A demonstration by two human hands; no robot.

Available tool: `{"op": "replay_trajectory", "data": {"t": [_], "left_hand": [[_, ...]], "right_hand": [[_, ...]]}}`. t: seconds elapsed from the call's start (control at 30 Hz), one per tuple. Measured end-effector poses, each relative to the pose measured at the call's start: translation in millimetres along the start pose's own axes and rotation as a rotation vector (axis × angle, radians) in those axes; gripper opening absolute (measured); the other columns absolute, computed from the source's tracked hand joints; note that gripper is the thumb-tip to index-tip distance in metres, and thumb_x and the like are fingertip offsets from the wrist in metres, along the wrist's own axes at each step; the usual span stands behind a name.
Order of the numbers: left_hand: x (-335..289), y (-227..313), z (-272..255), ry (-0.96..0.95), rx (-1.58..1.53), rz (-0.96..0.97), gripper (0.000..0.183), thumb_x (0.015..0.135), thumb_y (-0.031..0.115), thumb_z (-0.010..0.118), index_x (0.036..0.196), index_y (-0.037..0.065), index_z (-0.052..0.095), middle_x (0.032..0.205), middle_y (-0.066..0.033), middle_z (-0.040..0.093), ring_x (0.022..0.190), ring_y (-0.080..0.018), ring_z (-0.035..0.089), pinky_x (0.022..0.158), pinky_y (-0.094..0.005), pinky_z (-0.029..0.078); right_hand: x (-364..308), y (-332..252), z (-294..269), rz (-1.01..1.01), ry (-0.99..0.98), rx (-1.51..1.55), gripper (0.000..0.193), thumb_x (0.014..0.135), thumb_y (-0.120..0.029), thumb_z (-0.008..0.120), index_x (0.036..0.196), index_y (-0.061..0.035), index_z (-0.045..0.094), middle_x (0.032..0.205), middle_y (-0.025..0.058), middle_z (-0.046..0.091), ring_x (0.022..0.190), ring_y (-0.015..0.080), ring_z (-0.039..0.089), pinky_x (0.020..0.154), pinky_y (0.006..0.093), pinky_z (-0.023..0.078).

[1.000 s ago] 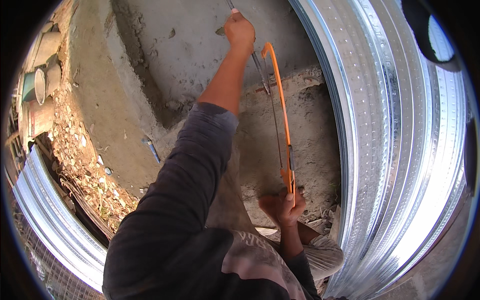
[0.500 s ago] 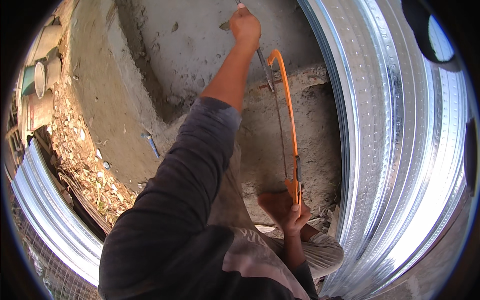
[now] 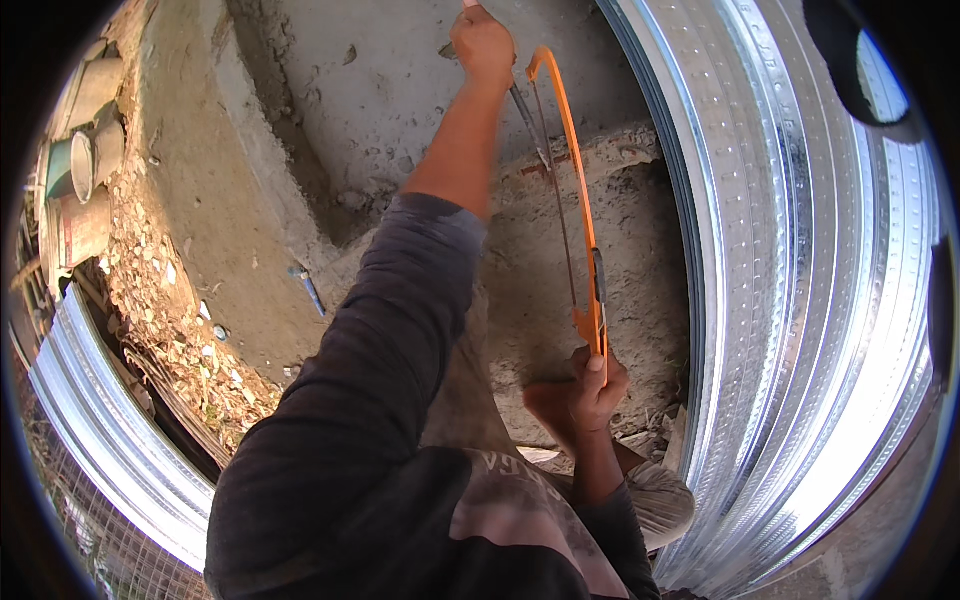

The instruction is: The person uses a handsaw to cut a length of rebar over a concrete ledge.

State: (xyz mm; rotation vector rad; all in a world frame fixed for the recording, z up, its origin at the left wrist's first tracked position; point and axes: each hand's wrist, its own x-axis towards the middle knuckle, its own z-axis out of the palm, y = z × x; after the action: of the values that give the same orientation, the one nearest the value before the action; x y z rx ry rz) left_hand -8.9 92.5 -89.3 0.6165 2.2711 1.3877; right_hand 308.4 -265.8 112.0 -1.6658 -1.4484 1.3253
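My left hand (image 3: pixel 483 45), at the top of the view, is closed around a thin dark metal rod (image 3: pixel 525 115) that slants down toward me. Lower right, my right hand (image 3: pixel 599 390) grips the handle of an orange hacksaw (image 3: pixel 577 165), its thumb lying along the handle. The saw's frame points away from me, and its thin blade (image 3: pixel 561 215) crosses the rod near the rod's lower end. That end lies at the broken edge of a concrete step (image 3: pixel 600 160). The rod's far end is out of view.
Long shiny corrugated metal sheets (image 3: pixel 760 300) stand close along the right; more sheets (image 3: pixel 110 420) lie at lower left. A blue-handled tool (image 3: pixel 308 290) rests on the concrete left of my arm. Buckets (image 3: pixel 88 165) and wood chips (image 3: pixel 170 270) lie far left.
My right hand has pushed the hacksaw forward, away from me, so its front end now reaches higher beside my left hand. The left hand keeps hold of the rod, shifting slightly up.
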Motion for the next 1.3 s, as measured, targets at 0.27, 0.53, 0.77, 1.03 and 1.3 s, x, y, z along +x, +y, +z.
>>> {"op": "replay_trajectory", "data": {"t": [0.27, 0.53, 0.77, 1.03, 1.3], "left_hand": [[46.5, -29.9, -21.9, 0.207, 0.320, 0.443, 0.048, 0.108, 0.041, 0.041, 0.105, 0.000, 0.067, 0.096, -0.0273, 0.069, 0.088, -0.0417, 0.067, 0.083, -0.0526, 0.052], [-13.6, 15.9, -0.4, -0.461, -0.959, -0.235, 0.035, 0.107, 0.039, 0.045, 0.082, 0.016, 0.052, 0.057, -0.0024, 0.048, 0.040, -0.0163, 0.047, 0.034, -0.0350, 0.036], [-62.1, 85.9, -76.9, -0.793, -1.183, -0.181, 0.054, 0.110, 0.052, 0.039, 0.078, 0.009, 0.046, 0.062, -0.0038, 0.044, 0.047, -0.0163, 0.038, 0.043, -0.0347, 0.036], [-187.7, 187.0, -174.9, -0.623, -0.873, -0.015, 0.044, 0.109, 0.049, 0.048, 0.083, 0.014, 0.044, 0.060, 0.0039, 0.030, 0.047, -0.0062, 0.026, 0.042, -0.0261, 0.027], [-336.5, 329.5, -348.3, -1.677, -1.607, 0.354, 0.036, 0.105, 0.039, 0.060, 0.098, 0.005, 0.070, 0.062, 0.0015, 0.051, 0.046, -0.0060, 0.039, 0.041, -0.0234, 0.032]], "right_hand": [[-10.7, -11.8, 10.6, 0.043, 0.037, 0.067, 0.056, 0.107, -0.046, 0.051, 0.073, -0.0023, 0.055, 0.061, 0.0001, 0.048, 0.054, 0.0077, 0.041, 0.049, 0.0259, 0.029], [32.1, -30.7, -1.0, 0.132, 0.190, 0.143, 0.059, 0.107, -0.051, 0.049, 0.070, -0.0039, 0.052, 0.060, 0.0012, 0.048, 0.051, 0.0081, 0.041, 0.047, 0.0261, 0.030], [-14.5, -52.0, -34.9, 0.181, 0.183, 0.211, 0.051, 0.105, -0.048, 0.057, 0.079, -0.0036, 0.057, 0.065, -0.0021, 0.051, 0.057, 0.0068, 0.045, 0.052, 0.0244, 0.036], [24.9, -104.5, -99.4, 0.250, -0.040, -0.019, 0.046, 0.104, -0.042, 0.063, 0.082, -0.0014, 0.062, 0.063, 0.0002, 0.053, 0.056, 0.0099, 0.050, 0.054, 0.0276, 0.043], [29.9, -134.4, -99.3, -0.152, -0.072, -0.355, 0.041, 0.096, -0.045, 0.067, 0.100, -0.0047, 0.072, 0.073, 0.0182, 0.066, 0.071, 0.0344, 0.067, 0.069, 0.0446, 0.053]]}}
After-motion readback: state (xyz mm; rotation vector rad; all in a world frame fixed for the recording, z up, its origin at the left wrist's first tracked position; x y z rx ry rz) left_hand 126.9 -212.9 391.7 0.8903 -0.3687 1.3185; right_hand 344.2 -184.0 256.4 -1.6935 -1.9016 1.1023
